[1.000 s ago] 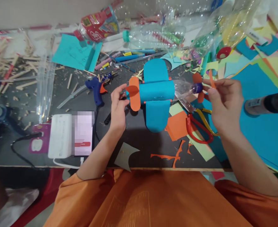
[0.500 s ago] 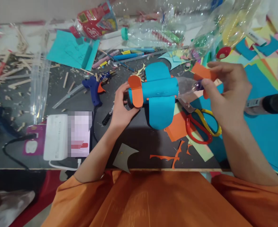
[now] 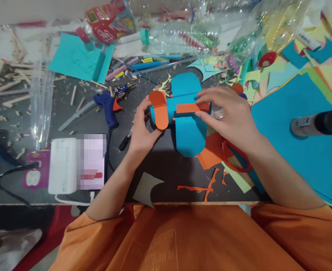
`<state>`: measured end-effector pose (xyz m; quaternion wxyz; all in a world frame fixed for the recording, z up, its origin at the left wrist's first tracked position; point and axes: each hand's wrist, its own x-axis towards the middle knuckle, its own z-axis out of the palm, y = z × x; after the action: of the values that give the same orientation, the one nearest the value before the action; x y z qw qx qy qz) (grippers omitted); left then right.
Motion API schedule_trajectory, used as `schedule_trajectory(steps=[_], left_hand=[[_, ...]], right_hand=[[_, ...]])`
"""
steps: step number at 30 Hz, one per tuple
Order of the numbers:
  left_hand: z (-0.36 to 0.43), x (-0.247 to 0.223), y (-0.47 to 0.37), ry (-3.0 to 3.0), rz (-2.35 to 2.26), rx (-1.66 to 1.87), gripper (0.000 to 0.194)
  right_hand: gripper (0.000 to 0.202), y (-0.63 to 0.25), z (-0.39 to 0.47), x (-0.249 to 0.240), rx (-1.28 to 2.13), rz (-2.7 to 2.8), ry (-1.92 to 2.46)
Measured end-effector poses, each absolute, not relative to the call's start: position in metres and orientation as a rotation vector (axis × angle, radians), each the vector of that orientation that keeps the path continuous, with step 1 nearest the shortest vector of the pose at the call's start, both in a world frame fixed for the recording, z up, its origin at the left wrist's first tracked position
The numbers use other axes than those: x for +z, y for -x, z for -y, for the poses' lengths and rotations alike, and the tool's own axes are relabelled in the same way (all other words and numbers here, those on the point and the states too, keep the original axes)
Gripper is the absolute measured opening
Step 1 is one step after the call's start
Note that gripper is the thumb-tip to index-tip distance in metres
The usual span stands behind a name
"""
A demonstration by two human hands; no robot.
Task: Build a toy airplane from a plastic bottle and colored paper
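A plastic bottle wrapped in blue paper [image 3: 171, 107], with two rounded blue wings [image 3: 190, 136] and an orange tail piece [image 3: 160, 109], lies crosswise before me. My left hand [image 3: 144, 126] grips its tail end, thumb below and fingers behind. Between the thumb and fingers of my right hand [image 3: 228, 116] is an orange paper strip [image 3: 187, 108], laid lengthwise along the top of the blue body between the wings. That hand covers most of the bottle's neck end. Under my right wrist, scissors [image 3: 236, 163] with a red handle are partly hidden.
A blue glue gun [image 3: 109, 107] lies left of the bottle, beside a black marker [image 3: 125, 141]. A phone [image 3: 94, 162] and white power bank [image 3: 62, 165] are at the near left. A black-capped bottle [image 3: 318, 123] rests on blue paper sheets [image 3: 284, 150]. Clear bottles [image 3: 179, 37] line the back.
My right hand has moved left from beyond the bottle's neck, bringing the orange strip onto the blue body. My left hand keeps its hold on the tail end.
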<state>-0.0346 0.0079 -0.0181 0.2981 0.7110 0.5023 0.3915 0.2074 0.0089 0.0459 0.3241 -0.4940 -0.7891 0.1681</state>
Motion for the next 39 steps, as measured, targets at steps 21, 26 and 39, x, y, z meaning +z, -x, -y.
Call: schedule_trajectory(steps=[21, 26, 39], left_hand=[[-0.012, -0.017, 0.041, -1.955, -1.229, 1.029, 0.073], [-0.013, -0.013, 0.044, -1.974, -1.272, 1.016, 0.063], [0.008, -0.003, 0.032, -2.444, -1.336, 1.261, 0.054]], right_hand=[[0.013, -0.209, -0.01, 0.046, 0.519, 1.894, 1.311], [0.014, -0.213, -0.011, 0.047, 0.523, 1.926, 1.324], [0.007, -0.21, -0.012, 0.045, 0.428, 2.08, 1.301]])
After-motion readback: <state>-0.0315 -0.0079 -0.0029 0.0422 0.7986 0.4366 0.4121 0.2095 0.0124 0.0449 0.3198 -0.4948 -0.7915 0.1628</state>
